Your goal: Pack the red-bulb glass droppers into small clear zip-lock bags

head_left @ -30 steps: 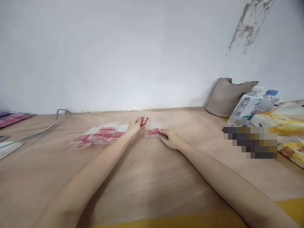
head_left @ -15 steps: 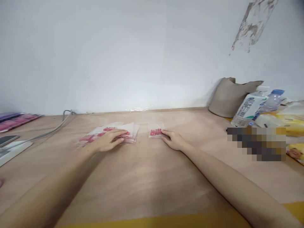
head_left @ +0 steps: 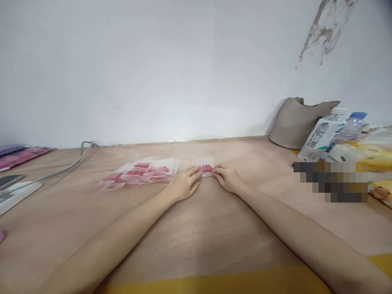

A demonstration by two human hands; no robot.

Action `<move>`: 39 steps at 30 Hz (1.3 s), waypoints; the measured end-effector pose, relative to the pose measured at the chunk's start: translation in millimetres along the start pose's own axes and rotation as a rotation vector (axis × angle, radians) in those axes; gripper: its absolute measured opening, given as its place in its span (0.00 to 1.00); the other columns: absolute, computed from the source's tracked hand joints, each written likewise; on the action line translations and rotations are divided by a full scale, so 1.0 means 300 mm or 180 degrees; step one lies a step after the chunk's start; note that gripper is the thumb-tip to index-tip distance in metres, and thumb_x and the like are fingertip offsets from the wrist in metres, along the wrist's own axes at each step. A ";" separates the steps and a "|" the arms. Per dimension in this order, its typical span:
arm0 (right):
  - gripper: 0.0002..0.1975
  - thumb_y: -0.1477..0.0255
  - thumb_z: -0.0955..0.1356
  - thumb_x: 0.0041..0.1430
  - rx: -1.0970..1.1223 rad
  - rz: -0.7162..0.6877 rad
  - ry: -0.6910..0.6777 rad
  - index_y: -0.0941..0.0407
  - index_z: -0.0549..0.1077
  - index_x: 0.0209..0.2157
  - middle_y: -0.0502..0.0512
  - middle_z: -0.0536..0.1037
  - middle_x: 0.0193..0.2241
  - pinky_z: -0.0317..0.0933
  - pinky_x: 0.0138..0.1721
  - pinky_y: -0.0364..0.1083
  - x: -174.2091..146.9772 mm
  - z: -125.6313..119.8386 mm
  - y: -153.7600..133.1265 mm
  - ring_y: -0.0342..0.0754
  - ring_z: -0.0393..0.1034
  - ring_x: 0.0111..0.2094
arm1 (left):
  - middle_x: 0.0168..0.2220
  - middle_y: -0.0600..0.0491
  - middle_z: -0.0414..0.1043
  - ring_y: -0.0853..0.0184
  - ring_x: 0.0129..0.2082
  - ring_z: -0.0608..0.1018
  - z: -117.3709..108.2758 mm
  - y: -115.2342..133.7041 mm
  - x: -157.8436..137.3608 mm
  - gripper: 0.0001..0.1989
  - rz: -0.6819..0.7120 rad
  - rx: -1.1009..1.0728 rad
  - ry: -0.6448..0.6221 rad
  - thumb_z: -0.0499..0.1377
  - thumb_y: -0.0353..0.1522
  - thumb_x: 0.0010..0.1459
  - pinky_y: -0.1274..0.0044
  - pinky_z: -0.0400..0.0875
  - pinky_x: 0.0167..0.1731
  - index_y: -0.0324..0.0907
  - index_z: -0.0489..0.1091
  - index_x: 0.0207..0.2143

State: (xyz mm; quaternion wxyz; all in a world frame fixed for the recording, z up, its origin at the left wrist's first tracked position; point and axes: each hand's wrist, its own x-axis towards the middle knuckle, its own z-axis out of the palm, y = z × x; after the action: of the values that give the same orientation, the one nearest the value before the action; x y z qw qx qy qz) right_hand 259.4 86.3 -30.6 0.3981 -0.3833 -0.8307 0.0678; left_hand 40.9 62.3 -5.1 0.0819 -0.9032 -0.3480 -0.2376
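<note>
A small clear plastic bag [head_left: 206, 161] with a row of pink-red press-on nails or similar small pieces lies flat on the table between my hands. My right hand [head_left: 229, 179] pinches its lower right corner, thumb and fingertips together. At the bag's lower left edge, my left hand [head_left: 184, 184] rests its fingertips, the thumb held apart from them below. Left of my left hand, an overlapping pile of similar bags [head_left: 159, 173] with pink-red pieces is spread on the table.
Brown paper-like covering [head_left: 171, 245] lies over the table, with a yellow strip along the near edge. A grey cable [head_left: 65, 169], a phone [head_left: 11, 180] and a pink-purple pack [head_left: 24, 156] are at left. Bottles [head_left: 323, 136], a grey-brown container [head_left: 290, 122] and yellow packaging [head_left: 364, 157] stand at right.
My left hand has left the pile and moved right to the single bag's left edge. That bag has shifted slightly right, with my right hand still at its right corner.
</note>
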 end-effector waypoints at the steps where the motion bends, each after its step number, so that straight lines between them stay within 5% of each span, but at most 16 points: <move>1: 0.10 0.74 0.61 0.58 0.0032 -0.0005 0.0011 0.54 0.74 0.33 0.54 0.75 0.34 0.63 0.38 0.45 -0.001 -0.003 -0.003 0.45 0.70 0.35 | 0.51 0.44 0.66 0.58 0.52 0.68 0.017 -0.005 0.009 0.17 -0.0048 -0.0036 0.0020 0.53 0.31 0.57 0.66 0.65 0.50 0.38 0.67 0.49; 8: 0.14 0.78 0.63 0.51 0.0275 0.0002 0.0037 0.55 0.73 0.38 0.55 0.73 0.37 0.64 0.40 0.46 -0.011 -0.003 0.003 0.45 0.70 0.36 | 0.49 0.47 0.69 0.61 0.49 0.72 0.027 -0.022 -0.049 0.16 -0.0208 -0.0362 -0.0006 0.50 0.32 0.60 0.69 0.66 0.51 0.39 0.69 0.48; 12: 0.12 0.77 0.61 0.55 -0.0174 -0.0056 0.0004 0.55 0.74 0.34 0.56 0.74 0.35 0.64 0.38 0.46 0.003 0.001 0.018 0.46 0.70 0.35 | 0.48 0.48 0.70 0.62 0.49 0.72 -0.009 -0.003 -0.093 0.16 -0.0149 -0.0474 -0.0069 0.50 0.32 0.60 0.69 0.66 0.50 0.40 0.69 0.48; 16: 0.13 0.74 0.60 0.58 -0.0839 -0.0356 -0.0178 0.55 0.75 0.30 0.57 0.75 0.31 0.62 0.37 0.46 0.005 -0.012 0.014 0.47 0.69 0.34 | 0.44 0.48 0.73 0.62 0.44 0.75 -0.026 0.013 -0.110 0.15 -0.0217 -0.0513 0.0100 0.50 0.31 0.59 0.70 0.70 0.45 0.41 0.70 0.46; 20: 0.14 0.72 0.59 0.60 -0.0527 -0.0635 -0.0308 0.53 0.75 0.31 0.55 0.75 0.30 0.62 0.35 0.44 -0.031 -0.021 -0.008 0.46 0.69 0.32 | 0.48 0.46 0.69 0.61 0.48 0.72 -0.027 0.019 -0.123 0.15 -0.0183 -0.0456 0.0478 0.52 0.32 0.59 0.68 0.67 0.49 0.40 0.68 0.48; 27: 0.11 0.70 0.61 0.59 -0.0085 -0.0664 -0.0272 0.52 0.74 0.32 0.53 0.75 0.31 0.62 0.35 0.44 -0.060 -0.026 -0.040 0.45 0.68 0.33 | 0.41 0.48 0.73 0.63 0.42 0.74 -0.022 0.021 -0.107 0.10 0.0383 0.0046 0.0438 0.53 0.32 0.59 0.72 0.71 0.43 0.41 0.70 0.41; 32: 0.09 0.71 0.62 0.58 -0.0611 -0.0780 -0.0254 0.54 0.73 0.30 0.54 0.76 0.31 0.57 0.37 0.48 -0.049 -0.039 -0.051 0.47 0.68 0.34 | 0.36 0.49 0.74 0.64 0.35 0.77 -0.009 0.009 -0.081 0.10 0.0388 0.0101 0.0402 0.50 0.29 0.60 0.74 0.72 0.35 0.40 0.71 0.36; 39: 0.08 0.75 0.62 0.57 -0.0892 -0.0963 -0.0053 0.57 0.71 0.27 0.53 0.75 0.26 0.52 0.36 0.47 -0.036 -0.029 -0.065 0.44 0.67 0.30 | 0.36 0.50 0.74 0.66 0.36 0.76 0.017 0.002 -0.050 0.08 0.0316 0.0025 0.0549 0.51 0.27 0.59 0.75 0.72 0.37 0.40 0.70 0.36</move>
State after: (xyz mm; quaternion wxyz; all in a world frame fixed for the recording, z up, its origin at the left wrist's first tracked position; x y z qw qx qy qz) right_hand 258.6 63.5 -23.2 0.3396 -0.3052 -0.8834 -0.1058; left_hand 33.3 54.6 -16.8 0.1268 -0.8952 -0.2954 -0.3087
